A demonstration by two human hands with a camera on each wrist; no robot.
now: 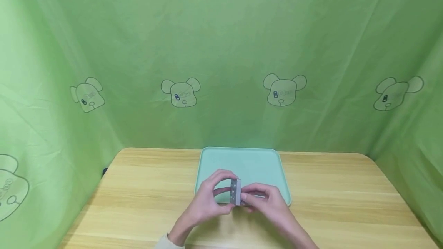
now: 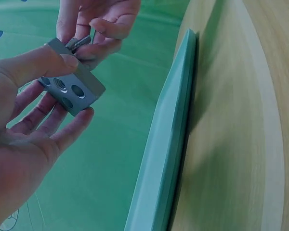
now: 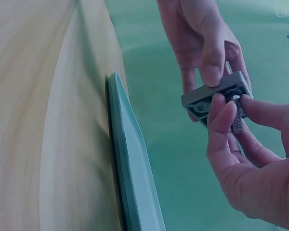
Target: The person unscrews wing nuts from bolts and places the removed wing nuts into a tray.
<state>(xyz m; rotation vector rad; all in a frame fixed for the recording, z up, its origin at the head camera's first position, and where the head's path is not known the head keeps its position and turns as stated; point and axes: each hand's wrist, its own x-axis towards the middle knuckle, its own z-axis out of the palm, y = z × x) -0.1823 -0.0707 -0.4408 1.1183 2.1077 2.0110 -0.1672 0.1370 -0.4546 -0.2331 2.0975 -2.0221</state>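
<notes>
A left hand (image 1: 210, 196) clamps its grip on a grey, holed, rectangular metal block (image 1: 235, 192) near a mint-green rectangular tray (image 1: 247, 160); the right hand (image 1: 271, 201) pinches a silver threaded metal bolt (image 3: 238, 124), clear in the wrist views, mostly hidden from the head.

Mint tray (image 1: 247, 162) on wood-grain table (image 1: 332, 191) before green bear-print curtain (image 1: 228, 30)

Present are two grips, the left hand (image 1: 210, 199) and right hand (image 1: 269, 200); one sleeve (image 1: 168, 242); one metal block (image 2: 89, 83), at least four holes (image 2: 78, 91) visible; at least one threaded bolt (image 3: 238, 122); one tray (image 1: 242, 161); one tabletop (image 1: 328, 187); five bear-face prints (image 1: 184, 99), one partly visible.
</notes>
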